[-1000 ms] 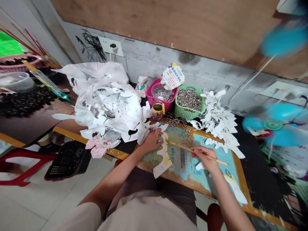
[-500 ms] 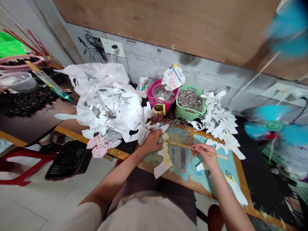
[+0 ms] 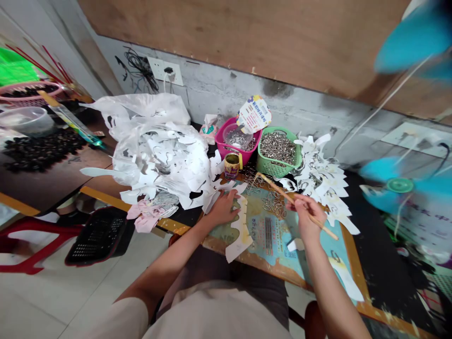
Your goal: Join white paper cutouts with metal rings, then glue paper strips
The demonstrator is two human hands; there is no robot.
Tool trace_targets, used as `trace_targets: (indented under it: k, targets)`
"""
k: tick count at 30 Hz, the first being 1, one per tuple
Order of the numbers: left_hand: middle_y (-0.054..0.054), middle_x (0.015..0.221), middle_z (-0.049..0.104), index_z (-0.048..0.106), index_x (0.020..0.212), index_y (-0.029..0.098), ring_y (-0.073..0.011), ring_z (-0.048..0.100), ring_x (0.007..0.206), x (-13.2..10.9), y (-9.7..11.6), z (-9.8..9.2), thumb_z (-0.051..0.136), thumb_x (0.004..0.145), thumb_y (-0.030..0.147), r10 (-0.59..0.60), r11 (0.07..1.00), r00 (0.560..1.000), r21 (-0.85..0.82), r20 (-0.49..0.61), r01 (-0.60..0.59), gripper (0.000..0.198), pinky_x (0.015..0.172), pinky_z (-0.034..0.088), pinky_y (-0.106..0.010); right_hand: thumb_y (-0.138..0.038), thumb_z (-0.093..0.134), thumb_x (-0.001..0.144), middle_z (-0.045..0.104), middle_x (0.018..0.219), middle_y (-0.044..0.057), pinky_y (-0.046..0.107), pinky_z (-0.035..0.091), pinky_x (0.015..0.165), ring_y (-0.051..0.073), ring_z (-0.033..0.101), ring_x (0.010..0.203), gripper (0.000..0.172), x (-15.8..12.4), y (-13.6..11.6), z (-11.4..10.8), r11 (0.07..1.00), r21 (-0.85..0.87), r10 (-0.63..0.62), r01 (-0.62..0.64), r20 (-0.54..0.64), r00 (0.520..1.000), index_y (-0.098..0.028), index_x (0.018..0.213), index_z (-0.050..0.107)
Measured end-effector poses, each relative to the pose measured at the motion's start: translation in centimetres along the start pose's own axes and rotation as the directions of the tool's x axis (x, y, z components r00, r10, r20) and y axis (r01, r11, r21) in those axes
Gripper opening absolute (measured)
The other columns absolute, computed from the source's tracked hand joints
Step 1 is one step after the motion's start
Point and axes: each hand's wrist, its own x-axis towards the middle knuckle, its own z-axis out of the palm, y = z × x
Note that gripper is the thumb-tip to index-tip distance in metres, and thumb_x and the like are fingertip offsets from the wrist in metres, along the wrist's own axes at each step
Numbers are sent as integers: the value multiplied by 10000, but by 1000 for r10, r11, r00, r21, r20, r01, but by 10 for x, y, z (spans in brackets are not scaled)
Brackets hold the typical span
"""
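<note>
Paper strip: a white paper strip (image 3: 242, 230) with bumpy edges lies flat on a printed board (image 3: 271, 235), right beside the left hand.

Left hand: the left hand (image 3: 223, 209) is spread out and presses down on the board, with its fingers at the edge of the strip.

Right hand: the right hand (image 3: 307, 214) is up off the board, and its fingers pinch a thin wooden stick (image 3: 278, 190).

Loose rings: a tangle of metal rings (image 3: 271, 202) lies on the far part of the board, near the tip of the stick.

Baskets: a green basket (image 3: 264, 165) is full of silver rings, and a pink basket (image 3: 222, 141) stands just beside it, with a clear bowl (image 3: 236, 139) of rings inside.

Done so far: a big heap of cut paper shapes (image 3: 165, 162) lies on a clear plastic bag (image 3: 141, 106) at the left — a smaller heap of paper shapes (image 3: 318, 183) lies at the right.

Left to do: the strip lies under the hand, and many rings sit in the baskets. How many pieces remain, I cannot tell.
</note>
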Motion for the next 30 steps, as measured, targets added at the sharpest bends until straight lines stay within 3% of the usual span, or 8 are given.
trace_targets:
  k: [4,7,11,16,24,30]
  targets:
    - [-127,1271,662,366,1296,210,-332,582,1231,-1,0,0,631,779,246,-1,1000,1000,1,-4,1,582,1178,226,-591,-310,790,756,689,672,-7,308,594,537,165,678,554,161,23,-28,6,965,225,-97,138,-184,978,-194,825,703]
    - [-117,1259,671,368,1293,226,-327,572,1250,-1,0,0,643,771,244,-2,1000,1000,-1,-5,2,590,1181,227,-588,-309,814,738,656,617,-20,249,527,439,123,612,471,189,33,-37,2,941,305,-78,143,-217,973,-178,744,677]
    - [-118,1256,675,369,1293,234,-320,574,1250,-1,0,1,637,775,240,1,1000,1000,-9,-5,-1,583,1182,224,-590,-390,754,814,589,500,-38,212,422,359,91,509,361,262,24,-25,-6,976,214,-2,28,-118,993,-169,714,658]
    - [-122,1268,669,362,1290,222,-324,560,1265,-1,-1,2,631,777,241,4,1000,1000,-21,-5,-4,579,1187,214,-590,-451,710,845,647,562,-2,239,465,387,111,542,392,333,1,-2,-10,991,62,113,-116,49,992,-181,664,639]
    - [-117,1264,673,365,1272,228,-328,566,1257,-1,-1,2,634,774,250,-7,1000,1000,-22,-3,7,566,1179,236,-580,-513,731,798,680,592,16,303,544,456,172,612,470,320,-2,10,-13,986,-90,154,-137,212,965,-207,709,695]
    - [-121,1264,670,366,1282,229,-326,554,1274,-1,0,1,638,771,245,-11,1000,1000,-26,-5,11,579,1191,213,-586,-491,731,797,733,677,30,338,599,531,202,680,541,288,-8,13,-24,978,-188,138,-87,275,952,-225,908,742]
